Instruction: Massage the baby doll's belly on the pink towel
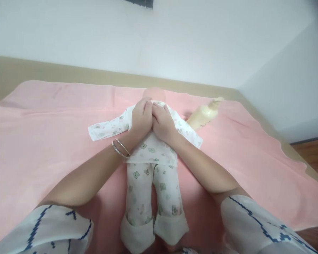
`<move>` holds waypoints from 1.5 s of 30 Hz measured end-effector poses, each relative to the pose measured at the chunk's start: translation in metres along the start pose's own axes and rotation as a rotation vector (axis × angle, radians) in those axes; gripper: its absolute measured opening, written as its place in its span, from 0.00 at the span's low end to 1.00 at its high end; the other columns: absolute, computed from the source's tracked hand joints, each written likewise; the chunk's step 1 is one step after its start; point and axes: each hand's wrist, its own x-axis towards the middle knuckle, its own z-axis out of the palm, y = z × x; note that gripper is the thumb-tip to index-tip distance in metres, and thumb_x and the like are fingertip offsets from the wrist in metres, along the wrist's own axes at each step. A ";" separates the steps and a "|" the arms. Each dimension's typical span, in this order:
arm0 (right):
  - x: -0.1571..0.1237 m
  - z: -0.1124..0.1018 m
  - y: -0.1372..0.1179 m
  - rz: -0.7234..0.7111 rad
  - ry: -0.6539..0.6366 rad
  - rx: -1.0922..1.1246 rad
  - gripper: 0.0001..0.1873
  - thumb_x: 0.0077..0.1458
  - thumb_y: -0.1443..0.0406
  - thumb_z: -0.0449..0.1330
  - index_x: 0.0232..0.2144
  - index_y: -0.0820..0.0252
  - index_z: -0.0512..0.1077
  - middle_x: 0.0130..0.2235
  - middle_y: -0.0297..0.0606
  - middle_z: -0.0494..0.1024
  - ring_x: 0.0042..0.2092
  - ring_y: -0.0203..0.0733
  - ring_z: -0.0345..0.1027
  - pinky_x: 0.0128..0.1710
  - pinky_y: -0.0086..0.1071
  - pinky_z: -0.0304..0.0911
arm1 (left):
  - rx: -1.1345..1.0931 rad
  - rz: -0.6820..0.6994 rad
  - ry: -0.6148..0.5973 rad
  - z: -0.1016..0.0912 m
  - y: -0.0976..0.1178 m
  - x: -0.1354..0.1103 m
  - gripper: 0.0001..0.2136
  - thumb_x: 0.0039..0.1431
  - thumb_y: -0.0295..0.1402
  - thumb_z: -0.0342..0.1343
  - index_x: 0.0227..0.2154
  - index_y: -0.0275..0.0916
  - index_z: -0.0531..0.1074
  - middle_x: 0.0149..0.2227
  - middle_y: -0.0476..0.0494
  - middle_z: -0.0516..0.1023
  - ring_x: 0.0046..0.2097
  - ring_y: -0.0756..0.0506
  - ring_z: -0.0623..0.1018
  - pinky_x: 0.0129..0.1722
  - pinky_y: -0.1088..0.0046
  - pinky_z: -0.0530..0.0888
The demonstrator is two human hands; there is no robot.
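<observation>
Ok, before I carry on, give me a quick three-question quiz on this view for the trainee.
1. True or false: the left hand and right hand are close together over the patterned top.
2. Which wrist wears the bangles? A) right B) left C) both
3. Fill in the colour: the large cloth beneath the clothes is ____.

Key: 1 true; 2 B; 3 pink.

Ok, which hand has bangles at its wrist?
The left hand: it wears two silvery bangles. The right hand, also on the patterned top, wears none.
</observation>
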 end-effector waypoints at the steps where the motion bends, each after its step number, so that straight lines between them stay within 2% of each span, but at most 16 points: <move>1: 0.001 0.003 0.002 0.025 0.003 0.025 0.28 0.68 0.68 0.40 0.62 0.54 0.69 0.66 0.40 0.71 0.70 0.50 0.59 0.73 0.57 0.45 | 0.031 0.020 -0.002 0.001 -0.005 0.000 0.14 0.67 0.32 0.45 0.45 0.39 0.75 0.51 0.41 0.82 0.56 0.41 0.79 0.63 0.60 0.74; 4: 0.000 0.004 0.001 0.057 0.021 0.083 0.27 0.69 0.67 0.40 0.57 0.54 0.74 0.63 0.38 0.74 0.69 0.47 0.60 0.73 0.52 0.46 | 0.080 0.088 0.001 0.002 -0.011 -0.004 0.15 0.65 0.29 0.44 0.43 0.41 0.76 0.48 0.43 0.83 0.54 0.41 0.80 0.61 0.59 0.76; 9: -0.001 0.003 0.002 0.029 0.028 0.090 0.26 0.70 0.67 0.40 0.56 0.51 0.75 0.61 0.36 0.76 0.68 0.46 0.60 0.73 0.51 0.48 | 0.092 0.138 -0.023 0.002 -0.012 -0.009 0.17 0.64 0.28 0.42 0.43 0.42 0.76 0.50 0.44 0.82 0.56 0.41 0.79 0.63 0.60 0.74; 13: -0.004 0.003 0.016 -0.024 -0.035 0.060 0.27 0.69 0.66 0.41 0.61 0.49 0.71 0.67 0.33 0.70 0.72 0.47 0.55 0.73 0.53 0.47 | 0.098 0.150 -0.032 -0.001 -0.017 -0.010 0.16 0.64 0.29 0.44 0.46 0.45 0.76 0.54 0.45 0.81 0.59 0.41 0.77 0.65 0.59 0.72; 18: -0.008 0.000 0.036 0.022 -0.034 0.022 0.29 0.68 0.60 0.44 0.67 0.58 0.64 0.73 0.40 0.58 0.75 0.47 0.47 0.75 0.54 0.42 | 0.183 0.109 -0.084 -0.010 -0.029 -0.007 0.18 0.61 0.30 0.47 0.51 0.42 0.74 0.59 0.42 0.77 0.63 0.41 0.74 0.69 0.57 0.69; 21: -0.006 -0.002 0.037 0.033 -0.051 0.007 0.29 0.68 0.59 0.44 0.68 0.58 0.63 0.73 0.40 0.57 0.76 0.48 0.45 0.75 0.55 0.40 | 0.237 0.095 -0.092 -0.015 -0.035 -0.003 0.18 0.61 0.31 0.48 0.51 0.40 0.74 0.57 0.40 0.79 0.60 0.39 0.75 0.67 0.56 0.70; 24: -0.007 -0.003 0.029 0.094 -0.063 -0.032 0.31 0.68 0.60 0.44 0.69 0.61 0.60 0.74 0.43 0.54 0.76 0.52 0.44 0.74 0.58 0.41 | 0.260 0.106 -0.083 -0.016 -0.038 0.000 0.17 0.62 0.33 0.49 0.50 0.42 0.76 0.56 0.41 0.80 0.59 0.39 0.76 0.66 0.56 0.70; 28: -0.021 -0.002 0.005 0.171 -0.038 -0.105 0.33 0.69 0.60 0.42 0.70 0.73 0.56 0.73 0.56 0.54 0.75 0.60 0.44 0.73 0.62 0.43 | 0.270 0.113 -0.082 -0.016 -0.040 0.001 0.17 0.61 0.33 0.48 0.49 0.41 0.76 0.56 0.41 0.80 0.59 0.40 0.76 0.66 0.57 0.70; 32: -0.040 0.001 -0.019 0.041 -0.038 -0.140 0.33 0.68 0.60 0.45 0.69 0.73 0.58 0.73 0.56 0.54 0.76 0.63 0.41 0.74 0.61 0.42 | 0.245 0.112 -0.080 -0.017 -0.040 0.001 0.17 0.61 0.33 0.48 0.48 0.41 0.77 0.54 0.42 0.81 0.58 0.39 0.77 0.65 0.58 0.72; 35: -0.042 0.000 -0.024 -0.005 -0.090 -0.151 0.33 0.67 0.63 0.47 0.69 0.76 0.57 0.73 0.55 0.54 0.76 0.62 0.40 0.75 0.59 0.39 | 0.236 0.096 -0.073 -0.017 -0.040 0.000 0.17 0.60 0.31 0.48 0.48 0.41 0.77 0.54 0.42 0.81 0.58 0.39 0.77 0.64 0.58 0.72; 40: -0.025 -0.006 -0.007 -0.005 -0.139 -0.086 0.31 0.68 0.63 0.45 0.70 0.67 0.59 0.74 0.44 0.54 0.77 0.51 0.40 0.76 0.55 0.36 | 0.226 0.106 -0.078 -0.016 -0.039 0.001 0.18 0.62 0.32 0.46 0.49 0.39 0.77 0.54 0.40 0.81 0.57 0.40 0.78 0.64 0.60 0.72; 43: -0.015 -0.010 0.008 0.011 -0.160 -0.059 0.30 0.70 0.61 0.42 0.70 0.60 0.59 0.75 0.40 0.52 0.77 0.51 0.40 0.75 0.59 0.38 | 0.245 0.113 -0.092 -0.017 -0.039 0.000 0.18 0.62 0.33 0.46 0.50 0.39 0.76 0.54 0.40 0.81 0.58 0.41 0.78 0.64 0.60 0.72; 45: -0.010 -0.011 0.015 0.040 -0.162 -0.059 0.30 0.70 0.60 0.43 0.71 0.59 0.58 0.75 0.41 0.50 0.77 0.53 0.40 0.74 0.60 0.39 | 0.264 0.111 -0.092 -0.017 -0.039 0.001 0.18 0.62 0.32 0.46 0.50 0.39 0.76 0.56 0.40 0.80 0.59 0.41 0.77 0.65 0.60 0.70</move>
